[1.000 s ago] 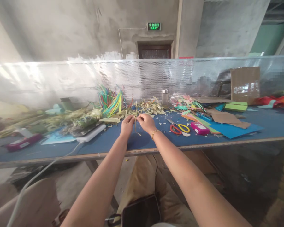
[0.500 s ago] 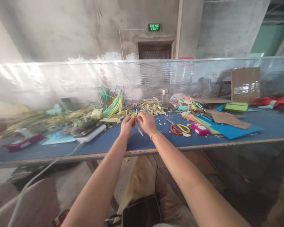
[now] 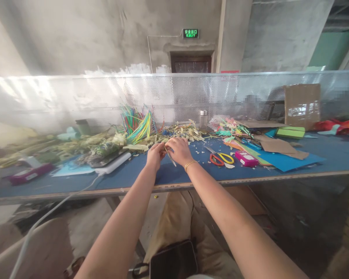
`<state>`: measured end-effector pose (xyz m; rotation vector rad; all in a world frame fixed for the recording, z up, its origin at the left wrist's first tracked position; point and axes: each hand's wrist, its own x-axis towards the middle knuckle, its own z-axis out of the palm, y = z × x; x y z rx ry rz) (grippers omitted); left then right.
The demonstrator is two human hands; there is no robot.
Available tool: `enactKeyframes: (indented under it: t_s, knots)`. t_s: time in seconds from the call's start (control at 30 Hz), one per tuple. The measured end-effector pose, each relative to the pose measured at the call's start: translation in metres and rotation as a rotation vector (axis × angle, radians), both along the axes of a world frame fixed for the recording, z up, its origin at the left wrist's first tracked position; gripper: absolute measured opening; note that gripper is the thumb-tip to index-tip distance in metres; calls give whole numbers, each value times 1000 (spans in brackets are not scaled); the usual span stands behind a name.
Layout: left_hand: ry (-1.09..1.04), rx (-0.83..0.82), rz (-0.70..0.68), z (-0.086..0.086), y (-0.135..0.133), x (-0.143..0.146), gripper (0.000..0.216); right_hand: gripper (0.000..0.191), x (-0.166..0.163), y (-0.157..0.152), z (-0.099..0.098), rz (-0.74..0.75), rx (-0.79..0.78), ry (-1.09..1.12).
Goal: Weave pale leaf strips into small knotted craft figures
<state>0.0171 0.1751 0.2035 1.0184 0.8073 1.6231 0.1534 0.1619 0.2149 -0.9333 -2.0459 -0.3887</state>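
Beyond our left hand (image 3: 155, 155) and right hand (image 3: 179, 150), pale scraps (image 3: 189, 131) crowd the blue surface (image 3: 170, 176); scissors (image 3: 218, 155) lie near on the right, beside a magenta box (image 3: 246, 159). Both hands' fingertips pinch a thin, pale strip (image 3: 171, 157) between them, its narrow free end slanting down toward us.

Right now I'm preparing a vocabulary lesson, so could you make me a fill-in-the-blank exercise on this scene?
1. The thin strip pokes out between the left hand and the ____ hand.
2. The scissors have one orange-red handle and one ____ handle.
3. The lit sign above the door reads ____ in English.

Missing words: right; yellow; EXIT
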Motion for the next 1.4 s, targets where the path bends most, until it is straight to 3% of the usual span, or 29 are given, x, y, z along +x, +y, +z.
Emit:
enactKeyframes:
  t_s: [0.33,0.6,0.77,0.93,1.13,1.4]
  knots:
    - [-85,-37,-126,-1,2,-1,21,20,0,-1,-1,-29,16,-38]
    - [-172,-37,-143,1,4,-1,16,17,-1,3,-2,62,-52,128]
    - [-104,-42,-107,0,4,0,18,21,-2,5,-2,63,-67,215]
    - [81,74,-13,-3,4,1,25,17,-2,11,-7,31,-46,339]
    - [208,150,111,-4,5,2,29,22,-1,8,-7,-33,3,270]
    - [41,83,-38,-2,1,1,29,23,-4,3,-5,-41,22,219]
